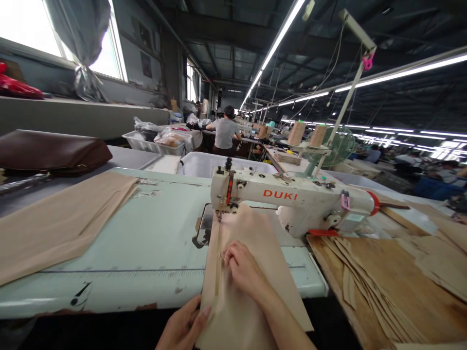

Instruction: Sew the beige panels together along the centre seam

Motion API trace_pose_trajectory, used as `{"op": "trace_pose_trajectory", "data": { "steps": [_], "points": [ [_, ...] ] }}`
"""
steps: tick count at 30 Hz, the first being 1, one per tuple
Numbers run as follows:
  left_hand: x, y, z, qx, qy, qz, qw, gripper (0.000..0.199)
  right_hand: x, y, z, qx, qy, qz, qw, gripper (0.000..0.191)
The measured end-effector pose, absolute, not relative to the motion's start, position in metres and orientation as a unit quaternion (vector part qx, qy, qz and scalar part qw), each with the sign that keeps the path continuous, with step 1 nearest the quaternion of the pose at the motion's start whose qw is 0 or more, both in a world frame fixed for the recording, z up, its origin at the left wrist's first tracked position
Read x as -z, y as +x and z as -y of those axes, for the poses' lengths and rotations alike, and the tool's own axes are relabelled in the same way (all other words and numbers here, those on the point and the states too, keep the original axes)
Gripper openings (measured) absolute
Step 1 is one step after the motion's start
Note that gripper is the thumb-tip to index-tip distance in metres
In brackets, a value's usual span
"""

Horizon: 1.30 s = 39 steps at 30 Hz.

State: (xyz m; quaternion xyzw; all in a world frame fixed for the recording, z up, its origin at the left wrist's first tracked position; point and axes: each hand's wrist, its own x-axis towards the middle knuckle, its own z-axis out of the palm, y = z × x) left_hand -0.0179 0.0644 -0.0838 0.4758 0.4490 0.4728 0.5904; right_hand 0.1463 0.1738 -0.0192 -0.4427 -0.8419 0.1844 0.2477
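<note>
A beige fabric panel (251, 238) lies on the pale green sewing machine table (164, 228) and hangs over its front edge. Along its left side runs a narrow strip that looks like a zipper (219, 240), with a small metal piece, perhaps its pull, beside my fingers. The strip leads up to the needle area of the white sewing machine (270, 192), marked DUKI. My right hand (241, 265) rests on the panel, fingers curled and closed against the cloth next to the strip. At the near left edge, my left hand (186, 323) pinches the panel, thumb on top.
Folded beige fabric (69, 218) covers the table's left side; a brown leather bag (54, 150) lies behind it. To the right, a wooden board (401, 277) bears several cut strips. Thread cones (296, 133) stand behind the machine. A person (224, 131) sits farther back, beyond white bins.
</note>
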Motion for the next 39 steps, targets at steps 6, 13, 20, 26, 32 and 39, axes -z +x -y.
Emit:
{"op": "trace_pose_trajectory", "data": {
  "steps": [6, 13, 20, 26, 32, 39],
  "points": [
    [0.071, -0.012, -0.068, -0.478, 0.501, -0.411, 0.594, 0.044, 0.041, 0.169, -0.107, -0.148, -0.323, 0.913, 0.201, 0.085],
    [0.078, -0.022, -0.068, -0.474, 0.427, -0.509, 0.578, 0.076, 0.038, 0.170, -0.107, -0.275, -0.403, 0.835, 0.256, 0.049],
    [0.064, -0.028, -0.064, -0.454, 0.299, -0.526, 0.654, 0.079, 0.027, 0.171, -0.125, -0.381, -0.460, 0.766, 0.235, 0.044],
    [0.068, -0.019, -0.059, -0.497, 0.223, -0.454, 0.705, 0.062, 0.024, 0.165, -0.113, -0.330, -0.433, 0.806, 0.233, 0.032],
    [0.080, -0.016, -0.060, -0.531, 0.189, -0.432, 0.703, 0.062, 0.045, 0.157, -0.104, -0.261, -0.375, 0.833, 0.312, 0.036],
    [0.074, -0.020, -0.069, -0.493, 0.389, -0.463, 0.625, 0.069, 0.063, 0.151, -0.106, -0.091, -0.287, 0.867, 0.398, 0.021]
  ]
}}
